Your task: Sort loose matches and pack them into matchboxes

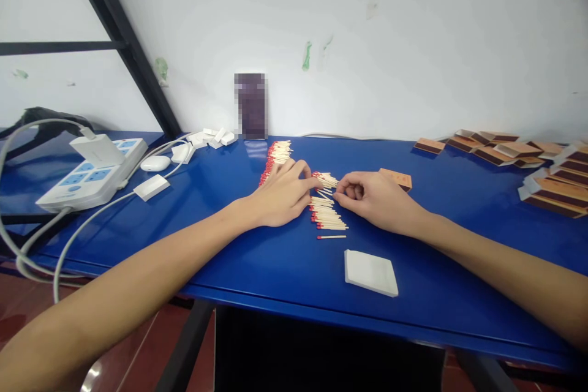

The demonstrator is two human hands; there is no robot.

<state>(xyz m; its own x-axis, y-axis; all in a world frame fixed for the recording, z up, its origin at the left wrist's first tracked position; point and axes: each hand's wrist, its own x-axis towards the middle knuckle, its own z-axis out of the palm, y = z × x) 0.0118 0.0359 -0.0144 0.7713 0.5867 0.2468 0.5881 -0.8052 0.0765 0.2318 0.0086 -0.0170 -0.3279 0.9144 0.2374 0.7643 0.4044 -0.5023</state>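
You appear to be at the step of working through the loose matchsticks point(327, 180) on the blue bench point(275, 257), and the next move seems to call for light, precise fingertip contact that leaves the neighbouring row of matchsticks point(329, 217) undisturbed. Your left hand point(283, 196) reaches to the red-headed end with fingers bent, and your right hand point(383, 202) sits at the plain ends, thumb and forefinger curled close; whether either grip holds a stick, you cannot tell. The loose sticks lie between your two hands, the row just nearer you.
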